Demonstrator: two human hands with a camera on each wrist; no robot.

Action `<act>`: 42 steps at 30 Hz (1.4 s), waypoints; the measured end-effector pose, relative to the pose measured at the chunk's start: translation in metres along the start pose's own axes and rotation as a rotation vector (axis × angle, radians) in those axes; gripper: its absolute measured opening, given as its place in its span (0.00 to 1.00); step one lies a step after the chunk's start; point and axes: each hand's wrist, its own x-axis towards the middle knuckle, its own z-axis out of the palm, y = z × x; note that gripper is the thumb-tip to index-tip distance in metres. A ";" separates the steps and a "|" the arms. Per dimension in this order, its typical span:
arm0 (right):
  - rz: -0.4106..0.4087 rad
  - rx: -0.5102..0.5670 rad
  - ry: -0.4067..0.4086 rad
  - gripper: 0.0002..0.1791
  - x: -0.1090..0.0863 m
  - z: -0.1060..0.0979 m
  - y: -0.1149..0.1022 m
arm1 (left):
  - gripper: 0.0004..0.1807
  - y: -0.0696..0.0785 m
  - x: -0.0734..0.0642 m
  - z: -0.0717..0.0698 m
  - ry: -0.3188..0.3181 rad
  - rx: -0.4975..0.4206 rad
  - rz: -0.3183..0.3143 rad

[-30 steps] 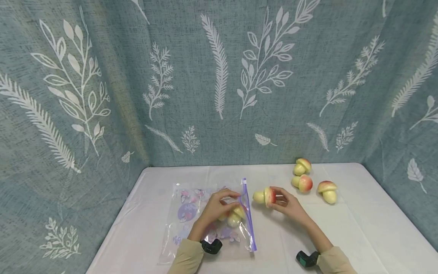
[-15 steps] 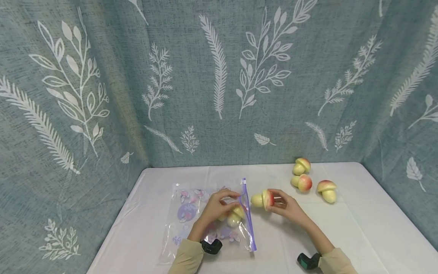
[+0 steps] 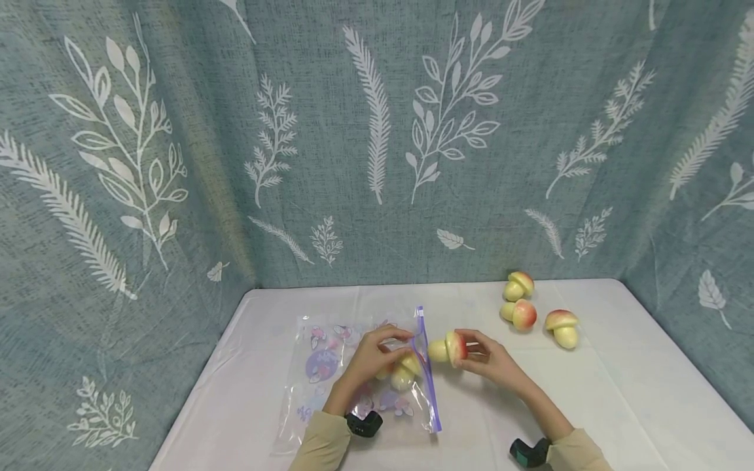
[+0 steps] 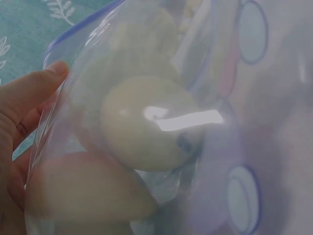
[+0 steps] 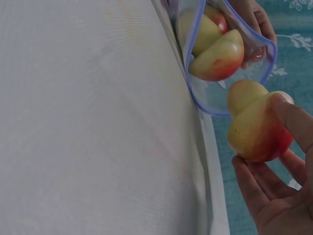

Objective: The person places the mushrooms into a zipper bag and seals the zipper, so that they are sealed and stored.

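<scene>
A clear zip bag [image 3: 323, 392] with a purple zip edge and pink-purple prints lies on the table, its mouth facing right. My left hand [image 3: 376, 356] pinches the bag near the mouth, holding it apart; in the right wrist view the purple rim [image 5: 196, 93] gapes. Inside sit toy mushrooms [image 5: 220, 56] with yellow stems and red-yellow caps, seen blurred through the plastic in the left wrist view [image 4: 151, 122]. My right hand [image 3: 491, 360] grips another toy mushroom [image 3: 452, 348] by its red cap, stem pointing left at the bag's mouth.
At the back right of the white-covered table [image 3: 506, 418] lie three more toy mushrooms: one at the rear [image 3: 519, 286], one just before it [image 3: 520, 314], one farther right [image 3: 562, 328]. A patterned teal curtain [image 3: 377, 163] hangs behind and at both sides.
My right hand has moved left and slightly nearer with its toy mushroom, bringing the stem up to the bag's edge. My left hand and the bag have stayed in place.
</scene>
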 end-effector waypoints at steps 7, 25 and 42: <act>0.000 0.011 -0.017 0.33 0.000 0.005 -0.001 | 0.14 0.001 0.000 0.000 0.005 -0.003 -0.019; 0.021 -0.003 -0.040 0.33 0.001 0.011 -0.002 | 0.13 0.002 -0.001 0.000 0.028 0.030 0.003; 0.013 0.009 -0.057 0.33 0.005 0.017 0.000 | 0.12 -0.037 0.005 0.007 0.088 0.063 0.107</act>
